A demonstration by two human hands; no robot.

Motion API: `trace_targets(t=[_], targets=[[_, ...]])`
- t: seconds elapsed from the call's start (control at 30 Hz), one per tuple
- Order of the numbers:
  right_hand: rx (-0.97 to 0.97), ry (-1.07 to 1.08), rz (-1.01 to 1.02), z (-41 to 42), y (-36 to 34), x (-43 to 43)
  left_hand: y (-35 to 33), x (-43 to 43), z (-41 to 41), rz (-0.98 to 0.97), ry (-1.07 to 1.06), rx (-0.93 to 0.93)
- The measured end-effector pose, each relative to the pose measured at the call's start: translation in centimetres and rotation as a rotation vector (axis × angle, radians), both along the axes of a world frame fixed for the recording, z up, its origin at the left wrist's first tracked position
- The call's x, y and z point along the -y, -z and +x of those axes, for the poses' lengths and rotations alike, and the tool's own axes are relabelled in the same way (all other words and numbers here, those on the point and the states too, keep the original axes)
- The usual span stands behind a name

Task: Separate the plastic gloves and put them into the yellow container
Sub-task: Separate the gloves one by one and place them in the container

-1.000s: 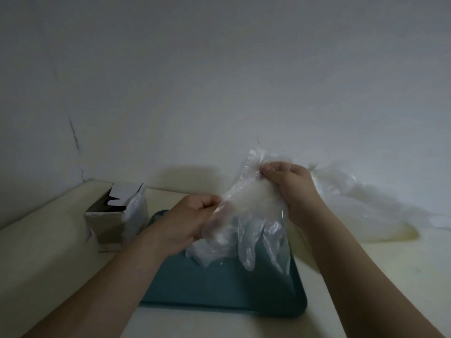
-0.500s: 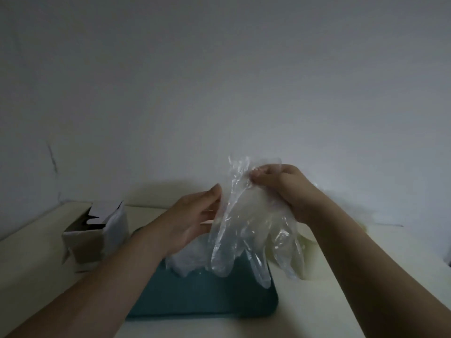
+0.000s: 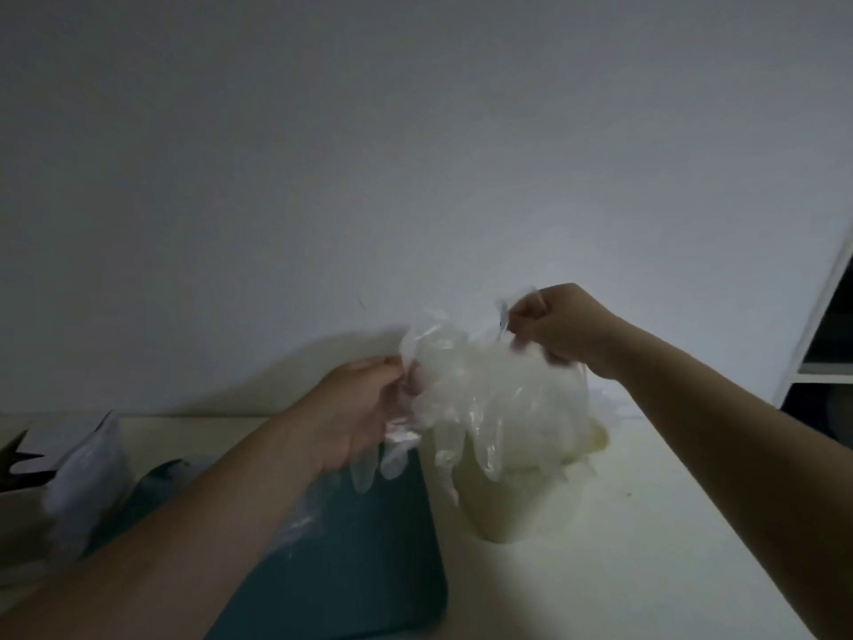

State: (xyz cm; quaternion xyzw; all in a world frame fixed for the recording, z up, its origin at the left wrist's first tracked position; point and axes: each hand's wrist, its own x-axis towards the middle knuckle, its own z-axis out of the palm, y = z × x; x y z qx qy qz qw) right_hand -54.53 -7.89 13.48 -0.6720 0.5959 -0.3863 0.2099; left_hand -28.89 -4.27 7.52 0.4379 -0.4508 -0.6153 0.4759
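Note:
My right hand (image 3: 561, 327) pinches the cuff of a clear plastic glove (image 3: 498, 390) and holds it up over the pale yellow container (image 3: 503, 505), which stands on the table right of centre. The glove's fingers hang down in front of the container. My left hand (image 3: 364, 408) grips a bunch of other clear gloves (image 3: 392, 450) just left of it, their fingertips dangling over the teal tray (image 3: 369, 561). More clear plastic fills the container's mouth, so its rim is mostly hidden.
A cardboard box (image 3: 18, 482) with a plastic bag (image 3: 87, 473) sits at the left edge. The cream table (image 3: 646, 547) meets a white wall behind. A white shelf unit (image 3: 826, 325) stands at the far right.
My right hand has carried its glove to the right, above the yellow container. My left hand closed on the remaining gloves. The view swung right, bringing the container and shelf in.

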Motion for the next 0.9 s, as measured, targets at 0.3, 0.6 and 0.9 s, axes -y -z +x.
trace_targets(t=[0.3, 0.6, 0.9], targets=[[-0.636, -0.013, 0.014, 1.4, 4.1, 7.7, -0.8, -0.5, 3.0, 0.029, -0.017, 0.197], [-0.884, 0.136, -0.195, 0.4, 5.1, 7.8, -1.2, 0.4, 1.3, -0.101, 0.027, 0.098], [-0.621, 0.020, 0.080, -3.7, 3.1, 4.5, -7.0, 3.3, -3.7, -0.148, 0.368, -0.114]])
